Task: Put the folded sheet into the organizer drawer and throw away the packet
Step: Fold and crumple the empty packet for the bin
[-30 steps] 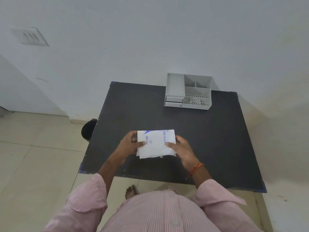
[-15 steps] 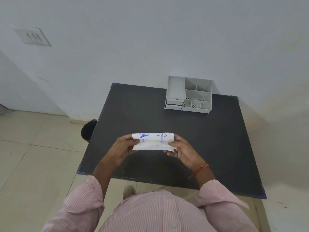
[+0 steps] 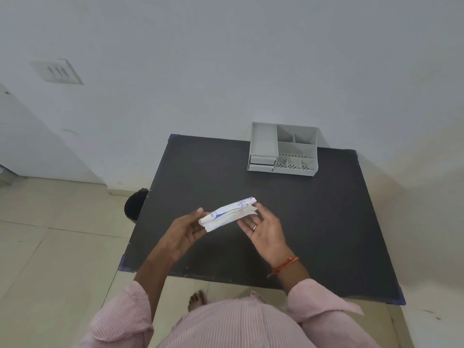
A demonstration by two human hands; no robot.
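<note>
A white packet [image 3: 227, 213] printed in blue is seen above a black bench [image 3: 326, 234]; a grey organizer [image 3: 263, 143], pink-striped sleeves [image 3: 123, 322].

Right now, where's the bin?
In the head view the bin sits on the floor at the table's left edge, partly hidden under it, left of the left hand.

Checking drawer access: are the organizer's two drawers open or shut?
Shut. Both drawer fronts sit flush with the front of the organizer, neither pulled out over the table.
</note>
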